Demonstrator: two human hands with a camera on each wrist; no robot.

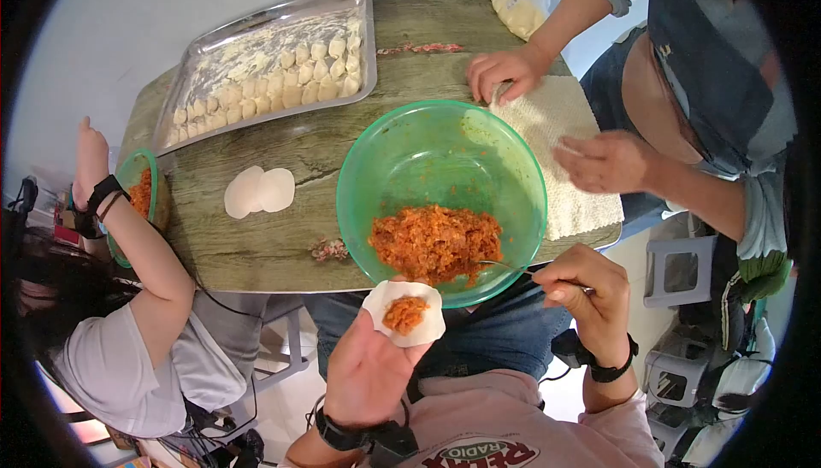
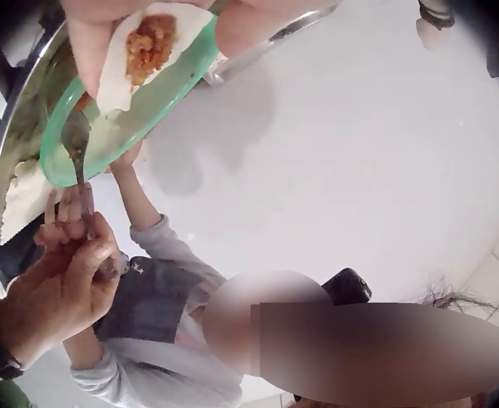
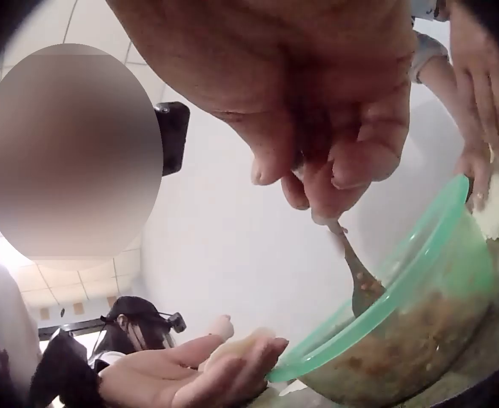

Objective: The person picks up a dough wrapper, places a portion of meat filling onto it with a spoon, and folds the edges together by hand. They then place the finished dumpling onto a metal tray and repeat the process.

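My left hand [image 1: 369,370], palm up, cradles a round white dough wrapper [image 1: 433,328] on its bent fingers; orange filling [image 1: 404,314] lies in the wrapper's middle. In the left wrist view the filled wrapper [image 2: 113,83] is folded up slightly at its sides. My right hand [image 1: 592,288] pinches the handle of a metal spoon [image 1: 505,266], whose tip is over the near right part of a green bowl [image 1: 445,126]. In the right wrist view, the spoon [image 3: 364,289] points down at the bowl's rim [image 3: 402,285]. A mound of filling [image 1: 436,241] sits inside the bowl.
Flat wrappers [image 1: 261,191] overlap on the table [image 1: 282,254], left of the bowl. A metal tray [image 1: 369,66] of dumplings stands at the back left. Another person's hands [image 1: 513,75] are by a pale cloth [image 1: 556,152] at right. A smaller filling bowl [image 1: 152,164] is far left.
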